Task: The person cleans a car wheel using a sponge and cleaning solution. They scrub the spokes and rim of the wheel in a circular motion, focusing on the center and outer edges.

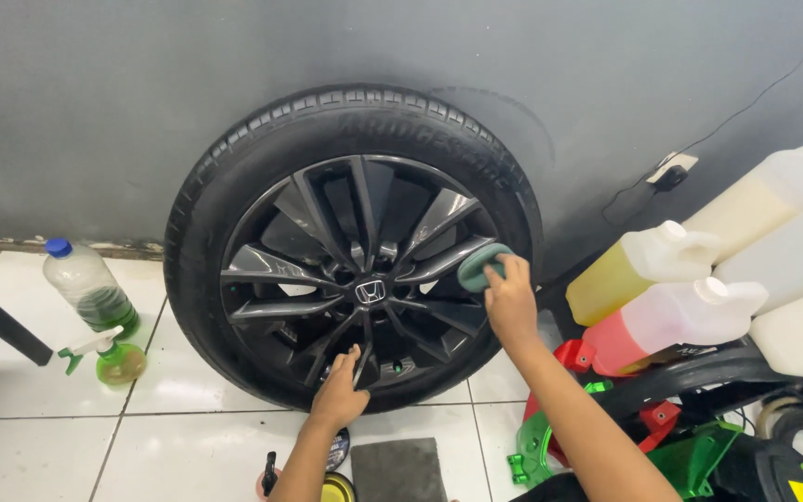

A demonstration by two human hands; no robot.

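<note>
A car wheel with a dark multi-spoke rim point(327, 270) and black tyre point(234, 149) leans upright against a grey wall. My right hand point(510, 302) presses a round green applicator pad point(478, 265) onto a spoke at the rim's right side. My left hand point(339, 395) rests on the lower rim near the bottom spokes, fingers spread against it and holding nothing.
A clear bottle with a blue cap point(90, 288) and a green spray bottle point(113, 358) lie on the white tiles at left. Large jugs of yellow point(634, 270), red point(671, 321) and pale liquid point(783, 186) stack at right. A grey cloth point(400, 469) lies below the wheel.
</note>
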